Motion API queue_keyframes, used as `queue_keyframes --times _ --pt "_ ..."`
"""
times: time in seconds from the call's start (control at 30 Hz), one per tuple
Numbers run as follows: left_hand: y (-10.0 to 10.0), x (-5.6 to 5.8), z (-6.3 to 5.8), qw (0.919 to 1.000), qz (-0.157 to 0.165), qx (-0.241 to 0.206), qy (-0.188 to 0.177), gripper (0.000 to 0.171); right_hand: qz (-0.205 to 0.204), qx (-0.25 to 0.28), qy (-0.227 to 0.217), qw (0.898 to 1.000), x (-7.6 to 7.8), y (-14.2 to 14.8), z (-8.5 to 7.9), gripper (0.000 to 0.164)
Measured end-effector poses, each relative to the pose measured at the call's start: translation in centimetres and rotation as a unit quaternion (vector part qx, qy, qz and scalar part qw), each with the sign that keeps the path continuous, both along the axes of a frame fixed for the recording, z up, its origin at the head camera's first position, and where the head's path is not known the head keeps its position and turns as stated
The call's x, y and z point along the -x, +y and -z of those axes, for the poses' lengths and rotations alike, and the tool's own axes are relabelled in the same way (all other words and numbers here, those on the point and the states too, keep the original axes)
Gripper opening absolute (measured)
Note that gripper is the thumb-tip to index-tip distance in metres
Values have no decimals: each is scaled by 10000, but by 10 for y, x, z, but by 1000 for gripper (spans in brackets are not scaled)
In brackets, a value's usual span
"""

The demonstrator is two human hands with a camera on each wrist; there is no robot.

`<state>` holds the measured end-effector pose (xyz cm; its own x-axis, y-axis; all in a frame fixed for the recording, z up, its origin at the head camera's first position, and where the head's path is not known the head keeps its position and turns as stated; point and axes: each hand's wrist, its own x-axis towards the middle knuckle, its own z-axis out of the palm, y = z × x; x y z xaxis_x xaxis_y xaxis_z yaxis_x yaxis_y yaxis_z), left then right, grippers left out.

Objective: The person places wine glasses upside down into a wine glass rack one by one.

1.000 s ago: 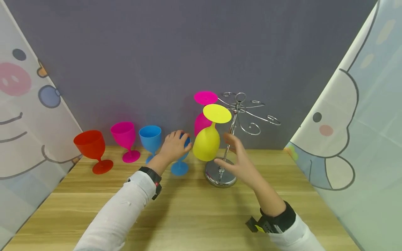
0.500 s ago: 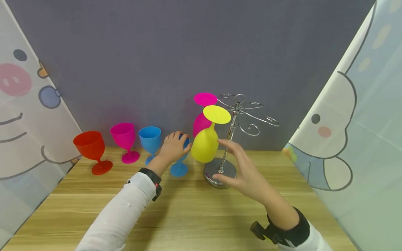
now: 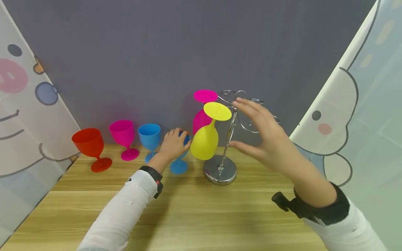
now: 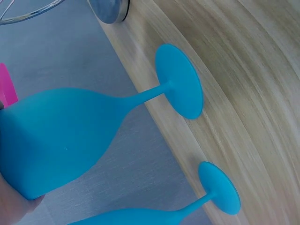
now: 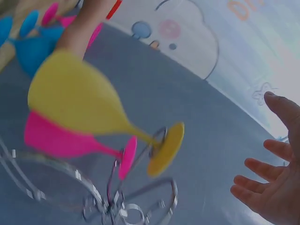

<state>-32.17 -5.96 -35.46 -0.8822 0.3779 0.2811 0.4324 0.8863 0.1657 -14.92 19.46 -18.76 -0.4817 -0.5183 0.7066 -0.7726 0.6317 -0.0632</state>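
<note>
My left hand holds a blue plastic goblet by its bowl from above, fingers over the rim. The goblet's foot is close to the table top. A chrome stemware rack with curled wire arms stands to its right. From the rack hang a yellow goblet and, behind it, a magenta goblet, both upside down by their feet. In front of the rack's right side my right hand is raised, thumb and fingers spread, holding nothing. It hides some of the wire arms.
Left of my left hand, a second blue goblet, a magenta goblet and a red goblet stand upright on the wooden table. A grey panel rises behind, with cartoon-printed sheets at both sides.
My right hand has moved up and to the right, from low beside the yellow goblet to the height of the rack's arms. My left hand stays on the blue goblet.
</note>
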Motion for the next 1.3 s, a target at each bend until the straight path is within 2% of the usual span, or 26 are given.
queue_keyframes --times 0.13,0.3,0.5,0.6,0.77,0.93,1.1,1.3 --pt "0 -1 -1 9999 -19 40 -119 43 454 -313 -41 9985 14 6 -22 78" --pt "-2 -1 -1 9999 -25 25 -140 44 861 -853 -529 9912 42 16 -47 69" --pt "0 1 -1 10000 -23 7 -88 45 1460 -1592 -1284 9679 76 27 -66 63" --pt "1 1 0 9999 16 108 -97 46 1785 -1779 -1775 9513 90 33 -69 63" --pt "3 1 2 9998 87 182 -35 46 1989 -2136 -2114 9328 111 39 -70 54" --pt "4 3 2 9999 93 69 -59 45 2055 -2452 -2260 9201 130 40 -72 39" --pt "2 3 3 10000 76 18 7 45 2172 -2650 -2429 9075 144 33 -71 36" --pt "1 2 2 10000 72 40 38 44 2364 -2803 -2392 8991 153 20 -68 32"
